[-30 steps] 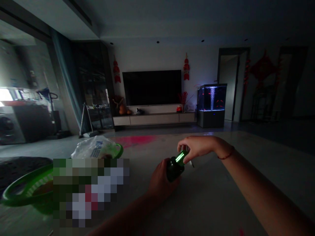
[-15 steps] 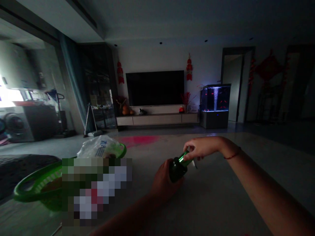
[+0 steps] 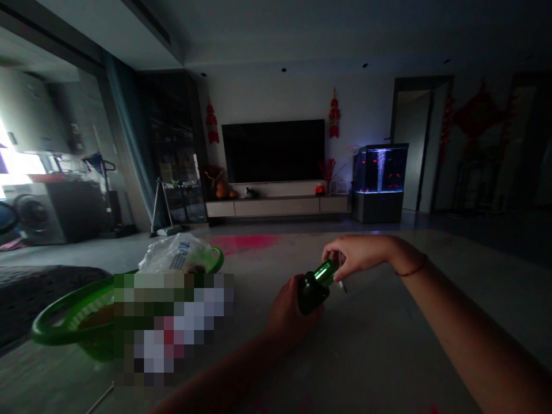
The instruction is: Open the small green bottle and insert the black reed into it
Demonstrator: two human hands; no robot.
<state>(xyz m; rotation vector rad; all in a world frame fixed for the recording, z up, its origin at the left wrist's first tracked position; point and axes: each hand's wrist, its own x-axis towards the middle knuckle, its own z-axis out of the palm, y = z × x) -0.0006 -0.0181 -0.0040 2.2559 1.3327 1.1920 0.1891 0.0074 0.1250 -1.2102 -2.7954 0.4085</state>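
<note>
A dark green glass bottle (image 3: 314,287) leans away from me over a large table (image 3: 388,345). My left hand (image 3: 287,316) is wrapped round its body from below. My right hand (image 3: 356,256) is pinched at the bottle's neck and mouth, and a thin pale item pokes out beneath its fingers; I cannot make out what it is. A thin red string circles my right wrist. The room is dim.
A green plastic basket (image 3: 64,322) stands at the left of the table, with a white plastic bag (image 3: 176,256) behind it and a blurred-out patch beside it. Far off are a television (image 3: 273,150), a low cabinet (image 3: 276,206) and a lit fish tank (image 3: 379,169).
The bottle and both hands have stayed together with only a slight shift; my head has turned a little left, so everything sits further right.
</note>
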